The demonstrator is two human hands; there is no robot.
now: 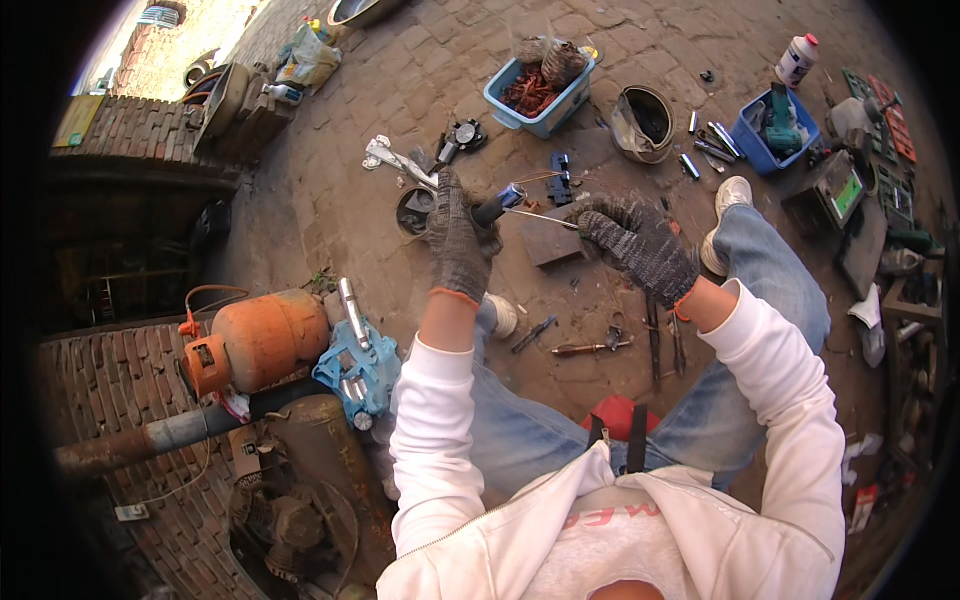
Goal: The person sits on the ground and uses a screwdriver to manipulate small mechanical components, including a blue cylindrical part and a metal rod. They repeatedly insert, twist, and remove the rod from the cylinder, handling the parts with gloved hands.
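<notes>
Grey knit work gloves with orange cuffs cover both hands. My left hand (462, 240) is closed around a dark cylindrical part (490, 210) with a shiny blue and silver end. In my right hand (635, 245) is a thin, straight metal shaft (545, 218), probably a screwdriver; its handle is hidden in the glove. The shaft's tip meets or nearly meets the cylinder's shiny end; I cannot tell if they touch. Below the shaft sits a dark flat block (552, 242) on the brick ground. A dark blue part (561, 178) with a thin wire lies beyond it.
Beyond my hands stand a light blue basin (545, 122) of reddish scrap and a bucket (642, 125). A blue bin (765, 148) holds a green power tool. An orange gas cylinder (270, 342) lies at left. Pliers (534, 334) and other tools lie between my legs.
</notes>
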